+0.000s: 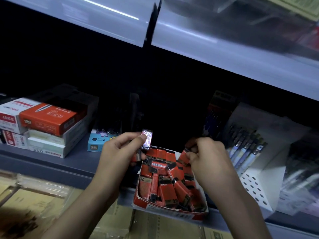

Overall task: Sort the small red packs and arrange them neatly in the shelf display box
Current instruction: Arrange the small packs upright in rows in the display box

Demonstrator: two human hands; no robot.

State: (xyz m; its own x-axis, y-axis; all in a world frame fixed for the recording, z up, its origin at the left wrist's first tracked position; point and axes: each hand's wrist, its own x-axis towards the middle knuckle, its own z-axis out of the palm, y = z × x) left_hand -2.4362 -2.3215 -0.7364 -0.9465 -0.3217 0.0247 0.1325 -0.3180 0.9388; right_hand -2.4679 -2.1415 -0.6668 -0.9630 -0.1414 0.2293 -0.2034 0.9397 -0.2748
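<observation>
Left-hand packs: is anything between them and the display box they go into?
Nothing separate blocks the way. The left hand holds packs just above the far-left corner of the display box, which is open on top. But loose red packs lie jumbled across its inside, leaving no tidy slot.

"2B" on red packs, "deli" on blue box

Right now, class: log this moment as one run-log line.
left hand: holding packs | right hand: pinching red pack | display box: red packs jumbled | stage: sorting
</observation>
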